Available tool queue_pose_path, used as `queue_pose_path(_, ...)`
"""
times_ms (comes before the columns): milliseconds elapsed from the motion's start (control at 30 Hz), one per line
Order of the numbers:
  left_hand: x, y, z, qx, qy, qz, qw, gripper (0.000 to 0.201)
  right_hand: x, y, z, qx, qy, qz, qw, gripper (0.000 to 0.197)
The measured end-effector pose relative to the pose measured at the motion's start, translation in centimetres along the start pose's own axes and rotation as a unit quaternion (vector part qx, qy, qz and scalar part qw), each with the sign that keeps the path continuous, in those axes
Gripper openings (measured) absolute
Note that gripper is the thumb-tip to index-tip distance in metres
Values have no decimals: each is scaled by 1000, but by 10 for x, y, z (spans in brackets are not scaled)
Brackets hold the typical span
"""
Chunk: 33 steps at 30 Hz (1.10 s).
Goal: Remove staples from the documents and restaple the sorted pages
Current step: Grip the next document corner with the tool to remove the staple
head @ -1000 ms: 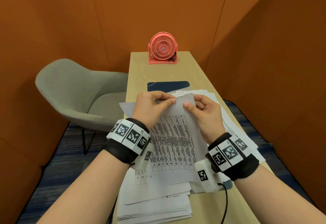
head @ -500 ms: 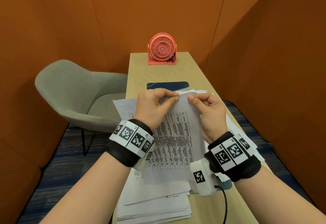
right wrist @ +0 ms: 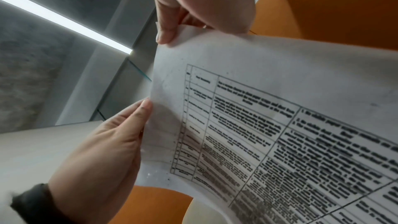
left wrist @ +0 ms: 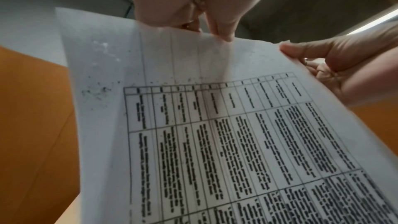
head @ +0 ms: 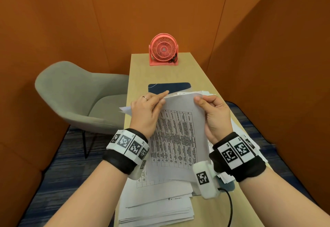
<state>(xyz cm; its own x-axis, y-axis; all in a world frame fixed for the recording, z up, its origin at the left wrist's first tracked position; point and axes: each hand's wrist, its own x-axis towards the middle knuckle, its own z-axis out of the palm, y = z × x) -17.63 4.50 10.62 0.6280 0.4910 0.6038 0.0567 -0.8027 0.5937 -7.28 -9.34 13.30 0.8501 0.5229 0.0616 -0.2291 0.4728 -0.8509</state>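
Note:
I hold a printed sheet with a table (head: 178, 134) lifted off the desk, its top edge raised. My left hand (head: 148, 109) pinches its top left edge, index finger stretched along the edge. My right hand (head: 212, 109) pinches the top right corner between thumb and fingers. The same sheet (left wrist: 215, 125) fills the left wrist view, and in the right wrist view the sheet (right wrist: 280, 108) curves under both thumbs. Another page (head: 125, 109) sticks out behind the left hand. No staple or stapler shows anywhere.
More loose pages (head: 157, 203) are stacked near the front edge of the narrow wooden desk (head: 142, 69). A dark blue pad (head: 169, 86) lies beyond the papers, a pink fan (head: 163, 50) at the far end. A grey chair (head: 76, 94) stands left; orange walls close in.
Both hands have moved apart along the sheet's top edge, the right one sliding to the right corner. The sheet is now spread wider and lifted a little higher.

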Motion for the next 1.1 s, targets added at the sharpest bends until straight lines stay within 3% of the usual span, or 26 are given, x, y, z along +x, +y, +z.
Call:
queue_pose_path(100, 3, 8, 0, 135, -57, -2, 989, 62, 2, -1, -1, 3, 2, 5, 1000, 17)
queue_pose_path(167, 6, 13, 0, 189, -57, 16, 980, 58, 2, -2, -3, 0, -8, 11, 1000, 21)
queue_pose_path(267, 12, 15, 3, 191, -43, 66, 978, 40, 3, -2, -5, 3, -21, 13, 1000, 26)
queue_pose_path(333, 14, 17, 4, 158, -69, 80, 982, 38, 5, -2, -8, -10, -22, 3, 1000, 25)
queue_pose_path(433, 17, 19, 9, 108, -120, 42, 986, 38, 5, 2, -17, -123, -56, -8, 991, 13)
queue_pose_path(567, 24, 15, 8, 44, -104, 14, 993, 34, 6, 17, -49, -351, -131, 54, 926, 17)
queue_pose_path(700, 32, 9, 12, -12, -134, -46, 990, 19, 2, 35, -93, -353, -124, 165, 913, 14)
queue_pose_path(800, 34, 0, 26, 11, -214, -92, 972, 13, -4, 42, -114, -328, -103, 197, 918, 15)
queue_pose_path(900, 32, -10, 48, 43, -273, -136, 951, 19, -7, 54, -134, -325, -90, 211, 918, 17)
queue_pose_path(1033, 15, -17, 79, 85, -315, -165, 931, 20, -5, 77, -161, -391, -93, 269, 875, 17)
queue_pose_path(1100, 4, -21, 92, 111, -325, -162, 925, 22, 3, 81, -178, -487, -68, 226, 841, 22)
